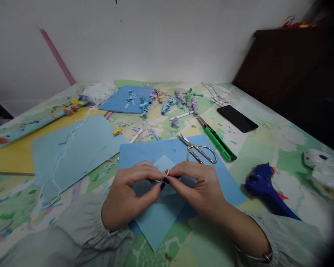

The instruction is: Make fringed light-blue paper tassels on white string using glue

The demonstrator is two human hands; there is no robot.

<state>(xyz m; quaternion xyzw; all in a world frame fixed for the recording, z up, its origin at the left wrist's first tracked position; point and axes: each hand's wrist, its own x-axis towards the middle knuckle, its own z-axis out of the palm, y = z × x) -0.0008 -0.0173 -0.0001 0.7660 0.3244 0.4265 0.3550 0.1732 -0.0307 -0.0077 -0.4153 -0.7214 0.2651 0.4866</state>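
Note:
My left hand and my right hand meet fingertip to fingertip over a light blue paper sheet. Between them is a short loop of white string. My right thumb and forefinger pinch it closely. My left fingers are bent around its other side, and what lies behind them is hidden. The light sheet lies turned cornerwise on a darker blue foam sheet. Just beyond my right hand, gold-handled scissors rest on the darker sheet.
A green utility knife, black phone and blue glue gun lie to the right. Several curled paper pieces sit at the back. Left are a pale blue sheet, white yarn and scattered paper scraps.

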